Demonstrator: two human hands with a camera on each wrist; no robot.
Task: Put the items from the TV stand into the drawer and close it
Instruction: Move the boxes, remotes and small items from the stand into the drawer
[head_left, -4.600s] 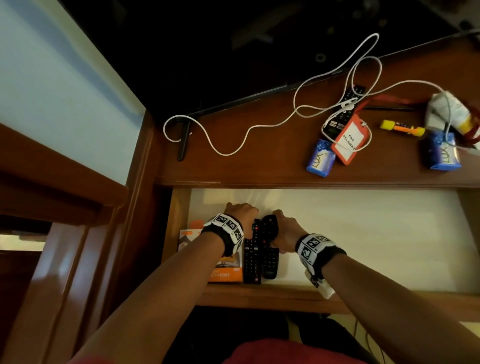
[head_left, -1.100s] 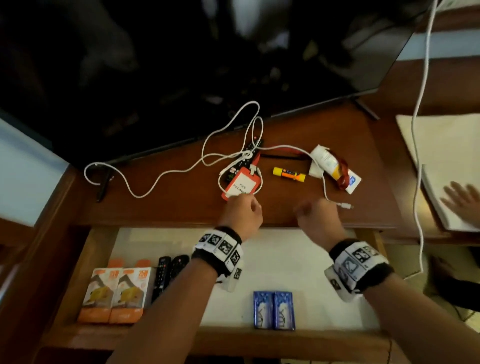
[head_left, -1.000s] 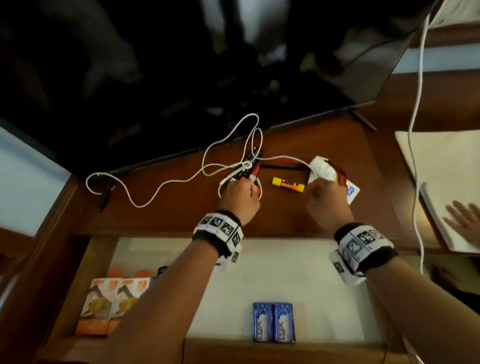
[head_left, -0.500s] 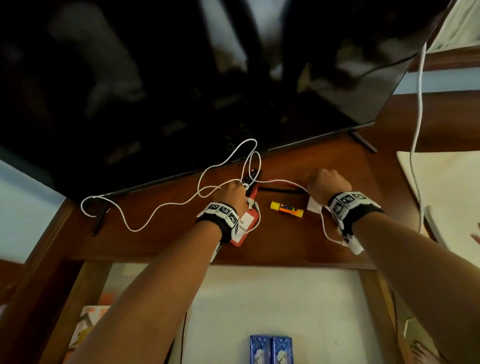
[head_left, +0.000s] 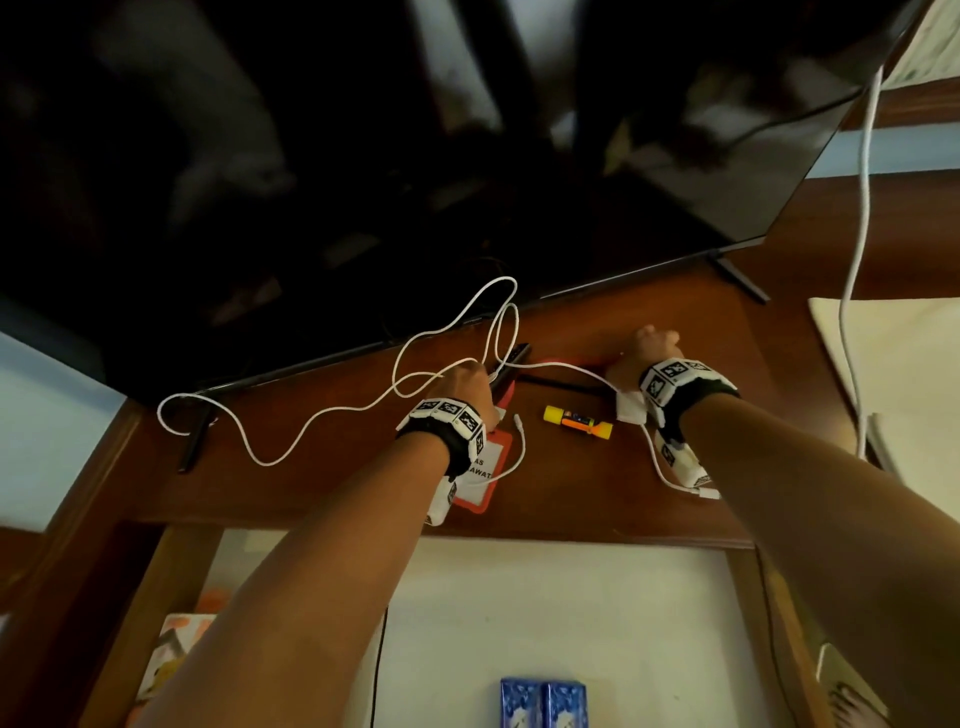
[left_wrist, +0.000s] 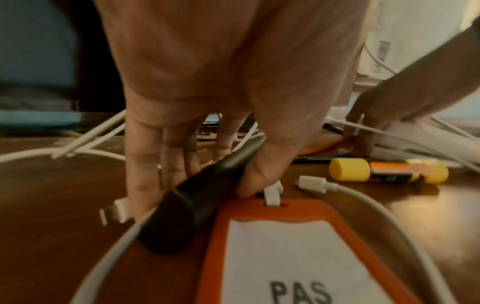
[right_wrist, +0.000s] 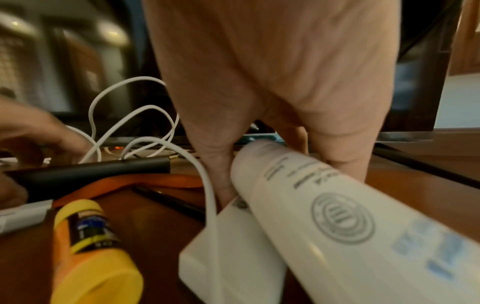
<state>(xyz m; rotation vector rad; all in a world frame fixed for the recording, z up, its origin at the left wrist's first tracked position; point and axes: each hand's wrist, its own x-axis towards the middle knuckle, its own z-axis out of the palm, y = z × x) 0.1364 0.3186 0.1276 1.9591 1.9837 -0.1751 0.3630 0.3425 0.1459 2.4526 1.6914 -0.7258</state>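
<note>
Both hands reached further back, left hand (left_wrist: 207, 115) gripping remote (left_wrist: 192, 205), lengthwise toward TV (head_left: 363, 156)

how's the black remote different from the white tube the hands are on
The black remote is dark, slim and flat-sided; the white tube is pale, round and fatter, with printed markings. The left hand grips the remote beside the orange badge holder, while the right hand grips the tube above a flat white box. The remote lies among loops of white cable. Both are long items on the TV stand, each held by one hand.
</note>
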